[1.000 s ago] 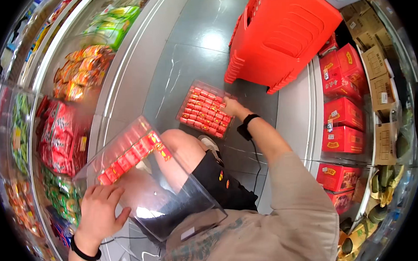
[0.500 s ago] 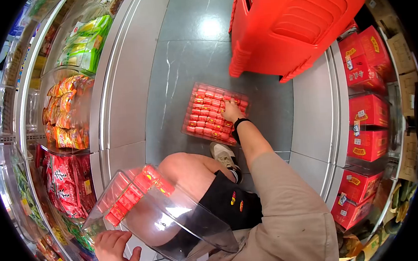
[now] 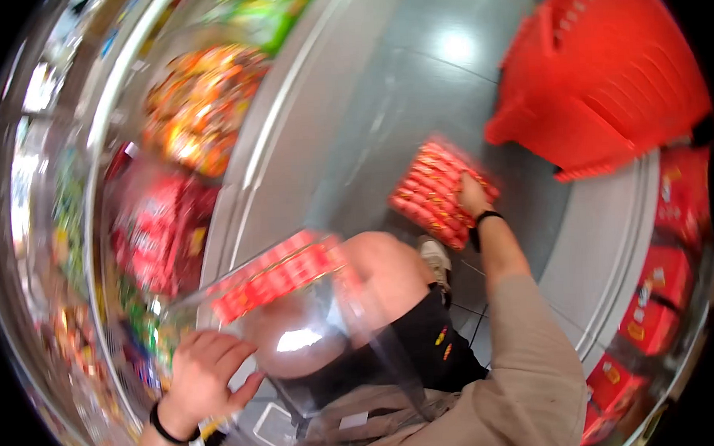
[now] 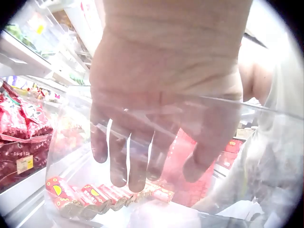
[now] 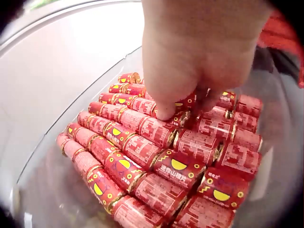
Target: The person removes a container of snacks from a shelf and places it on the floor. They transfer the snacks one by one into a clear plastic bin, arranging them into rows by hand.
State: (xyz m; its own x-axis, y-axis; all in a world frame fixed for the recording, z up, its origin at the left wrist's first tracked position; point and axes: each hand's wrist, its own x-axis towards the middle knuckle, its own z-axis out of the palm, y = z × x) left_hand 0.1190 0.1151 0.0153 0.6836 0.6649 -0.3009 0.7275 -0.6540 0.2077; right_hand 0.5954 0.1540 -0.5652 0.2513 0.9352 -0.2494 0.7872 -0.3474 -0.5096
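A clear plastic box lies tilted across the person's lap, a row of red rolls along its far end. Beside its near left corner is the left hand; in the left wrist view this hand has its fingers loosely extended behind the clear wall, holding nothing. On the floor stands a clear container packed with red wrapped rolls. The right hand reaches down into it; in the right wrist view the hand's thumb and fingers pinch a roll among neatly laid rows. Fingertips are partly hidden.
Stacked red plastic stools stand beyond the floor container. Shelves with orange packets and red bags line the left; red boxes line the right. The person's bare knee is beside the lap box.
The head view has swung, shifting the floor container rightward. My right hand has moved from the container's edge in among the rolls. My left hand stays beside the clear box.
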